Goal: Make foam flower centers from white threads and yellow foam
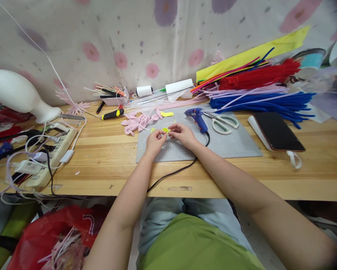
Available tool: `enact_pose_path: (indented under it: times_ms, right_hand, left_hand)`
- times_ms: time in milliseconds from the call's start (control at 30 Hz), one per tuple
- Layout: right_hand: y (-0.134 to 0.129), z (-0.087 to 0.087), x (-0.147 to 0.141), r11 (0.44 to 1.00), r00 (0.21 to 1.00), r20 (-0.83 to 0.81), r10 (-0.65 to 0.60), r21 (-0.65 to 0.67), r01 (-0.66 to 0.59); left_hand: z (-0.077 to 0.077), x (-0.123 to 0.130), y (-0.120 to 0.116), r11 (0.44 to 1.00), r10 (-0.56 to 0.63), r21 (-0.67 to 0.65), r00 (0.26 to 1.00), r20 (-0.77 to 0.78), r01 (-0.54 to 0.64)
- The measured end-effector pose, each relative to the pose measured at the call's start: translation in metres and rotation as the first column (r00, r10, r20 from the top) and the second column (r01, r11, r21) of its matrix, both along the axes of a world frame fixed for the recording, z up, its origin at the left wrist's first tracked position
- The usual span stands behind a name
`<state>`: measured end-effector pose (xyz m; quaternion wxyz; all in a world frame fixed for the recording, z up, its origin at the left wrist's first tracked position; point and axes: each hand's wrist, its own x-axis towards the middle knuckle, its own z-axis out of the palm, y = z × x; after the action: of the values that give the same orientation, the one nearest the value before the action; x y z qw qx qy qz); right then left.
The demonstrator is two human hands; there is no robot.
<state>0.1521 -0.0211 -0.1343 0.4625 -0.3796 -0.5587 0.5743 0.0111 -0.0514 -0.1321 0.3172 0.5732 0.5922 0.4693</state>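
Over the grey cutting mat point(232, 146), my left hand point(156, 141) and my right hand point(182, 135) meet, fingertips pinched on a small yellow piece point(166, 130) that looks like fabric or felt. Both hands are closed on it, and the fingers partly cover it. Just beyond them lies a flat yellow strip point(167, 114). A heap of pink fuzzy pieces point(138, 123) sits left of the strip. To the right of my right hand rests a blue hot glue gun point(196, 119), with scissors point(223, 123) beside it.
Bundles of blue pipe cleaners point(258, 103) and red pipe cleaners point(258, 77) lie at the back right, near a dark phone or tablet point(279, 131). A power strip point(56, 153) with tangled cables is at left, below a white foam head point(16, 90). The glue gun's cord point(172, 173) crosses the table front.
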Motion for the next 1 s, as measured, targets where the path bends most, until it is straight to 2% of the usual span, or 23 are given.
enact_pose_path:
  times_ms: [233, 467, 667, 800, 900, 1000]
  right_hand:
    - [-0.001, 0.001, -0.002, 0.999, 0.998, 0.059, -0.035, 0.021, 0.034]
    - [-0.004, 0.001, -0.002, 0.962, 0.961, 0.201, -0.189, 0.236, 0.14]
    - [-0.012, 0.01, -0.003, 0.928, 0.927, 0.292, -0.236, 0.351, 0.125]
    - [-0.017, 0.014, -0.002, 0.903, 0.917, 0.336, -0.216, 0.426, 0.056]
    - [-0.017, 0.013, -0.001, 0.906, 0.925, 0.32, -0.205, 0.42, 0.055]
    - [-0.011, 0.01, -0.001, 0.933, 0.939, 0.274, -0.21, 0.343, 0.109]
  left_hand:
    - [-0.001, 0.001, 0.002, 0.999, 0.03, -0.016, 0.999, 0.019, -0.03]
    - [-0.004, 0.001, 0.004, 0.998, 0.047, -0.038, 0.999, 0.022, -0.046]
    - [-0.002, 0.002, 0.003, 0.997, 0.051, -0.055, 0.998, 0.048, -0.048]
    - [-0.003, 0.001, 0.004, 0.997, 0.054, -0.058, 0.997, 0.061, -0.051]
    - [-0.003, 0.001, 0.004, 0.997, 0.056, -0.059, 0.996, 0.072, -0.051]
    - [-0.003, 0.001, 0.004, 0.998, 0.045, -0.047, 0.997, 0.07, -0.041]
